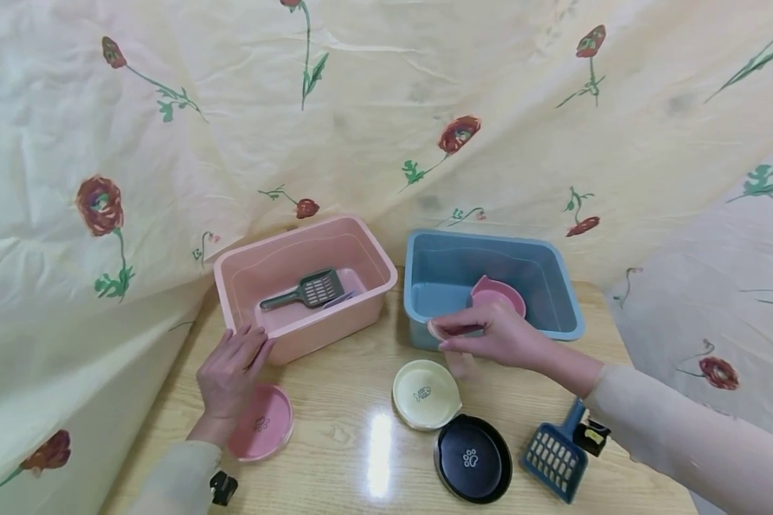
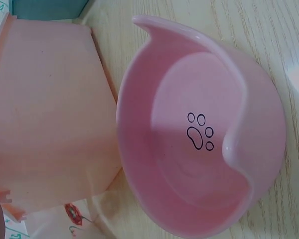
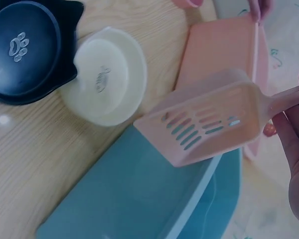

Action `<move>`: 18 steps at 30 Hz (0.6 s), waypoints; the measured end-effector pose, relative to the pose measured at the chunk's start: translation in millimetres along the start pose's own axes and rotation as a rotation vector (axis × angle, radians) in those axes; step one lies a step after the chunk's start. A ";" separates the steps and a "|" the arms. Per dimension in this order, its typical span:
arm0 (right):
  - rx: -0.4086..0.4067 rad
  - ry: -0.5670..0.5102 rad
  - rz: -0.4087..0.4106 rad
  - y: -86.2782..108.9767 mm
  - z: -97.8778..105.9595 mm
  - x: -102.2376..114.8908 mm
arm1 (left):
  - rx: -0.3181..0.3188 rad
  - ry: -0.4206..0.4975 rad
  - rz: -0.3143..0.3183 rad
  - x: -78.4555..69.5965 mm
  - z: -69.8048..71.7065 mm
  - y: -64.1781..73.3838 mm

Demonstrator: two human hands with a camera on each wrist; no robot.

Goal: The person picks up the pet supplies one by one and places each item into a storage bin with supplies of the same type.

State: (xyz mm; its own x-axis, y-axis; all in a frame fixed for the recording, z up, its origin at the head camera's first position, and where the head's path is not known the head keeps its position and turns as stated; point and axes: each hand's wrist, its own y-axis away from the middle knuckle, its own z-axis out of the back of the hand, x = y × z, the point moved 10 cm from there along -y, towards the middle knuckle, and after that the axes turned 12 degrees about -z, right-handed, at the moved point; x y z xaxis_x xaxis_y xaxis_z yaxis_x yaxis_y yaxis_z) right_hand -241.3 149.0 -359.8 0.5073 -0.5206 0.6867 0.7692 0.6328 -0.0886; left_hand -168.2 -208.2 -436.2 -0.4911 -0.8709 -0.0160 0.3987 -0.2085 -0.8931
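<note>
My right hand pinches the handle of a pale pink litter scoop, which hangs by the near side of the blue plastic bin. In the head view the scoop is faint and blurred. A pink pet bowl with a pointed ear lies in the blue bin. My left hand grips the near left rim of the pink bin. Inside the pink bin lie a dark grey-green litter scoop and a partly hidden bluish item. Another pink bowl, with a paw print, sits below my left wrist.
A cream bowl with a fish drawing stands in front of the blue bin, touching a black paw-print bowl. A dark blue litter scoop lies under my right forearm. Flowered cloth hangs behind the bins.
</note>
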 end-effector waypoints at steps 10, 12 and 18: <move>0.054 -0.166 -0.090 -44.0 -5.8 25.0 | 0.004 -0.015 -0.015 -0.9 2.0 -1.4; 0.060 -0.228 -0.087 -52.3 -5.8 30.7 | 0.010 -0.016 -0.020 -1.7 2.0 -1.2; 0.087 -0.365 -0.060 -74.6 -2.9 48.6 | 0.024 -0.011 -0.019 -3.3 1.6 -1.9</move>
State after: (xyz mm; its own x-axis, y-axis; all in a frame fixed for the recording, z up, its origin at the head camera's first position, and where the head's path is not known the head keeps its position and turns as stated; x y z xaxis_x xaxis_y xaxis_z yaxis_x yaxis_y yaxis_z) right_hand -273.0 74.8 -321.9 0.2778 -0.3297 0.9023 0.7496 0.6618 0.0110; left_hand -166.1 -205.6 -433.7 -0.4907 -0.8713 0.0061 0.4080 -0.2360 -0.8820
